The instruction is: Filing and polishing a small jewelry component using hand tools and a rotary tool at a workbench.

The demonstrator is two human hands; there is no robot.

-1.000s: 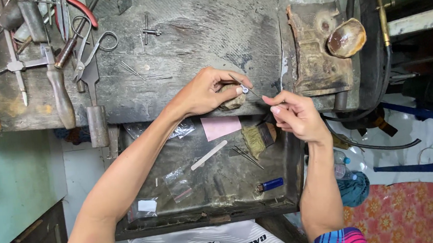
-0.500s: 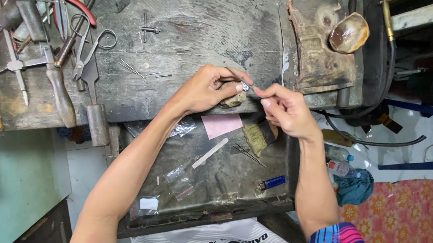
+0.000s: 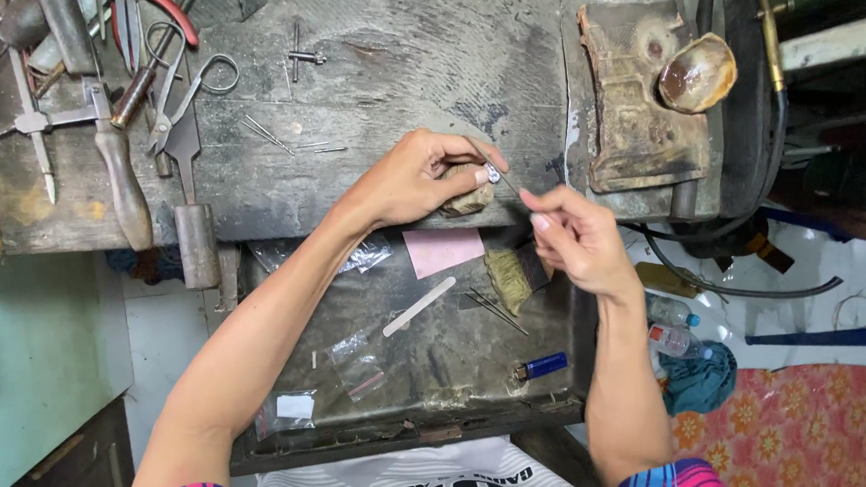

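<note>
My left hand (image 3: 414, 179) rests on the front edge of a worn dark workbench (image 3: 392, 65) and pinches a small silvery ring-like piece (image 3: 493, 175) between thumb and forefinger, against a small wooden peg (image 3: 466, 201). My right hand (image 3: 573, 235) sits just to the right of it and holds a thin metal tool (image 3: 509, 181) whose tip touches the silvery piece. Both hands hover over an open dark tray (image 3: 411, 375) below the bench edge.
Pliers, scissors (image 3: 184, 98), files and a hammer-like tool (image 3: 123, 177) lie at the bench's left. The tray holds a pink paper (image 3: 441, 250), a brush (image 3: 510, 277), a white stick (image 3: 419, 307), a blue lighter (image 3: 543, 366) and small plastic bags. A rusty block with a shell-like dish (image 3: 695, 75) stands right.
My right hand has moved up and left, closer to the left hand, bringing the thin tool against the silvery piece. The left hand has stayed in place.
</note>
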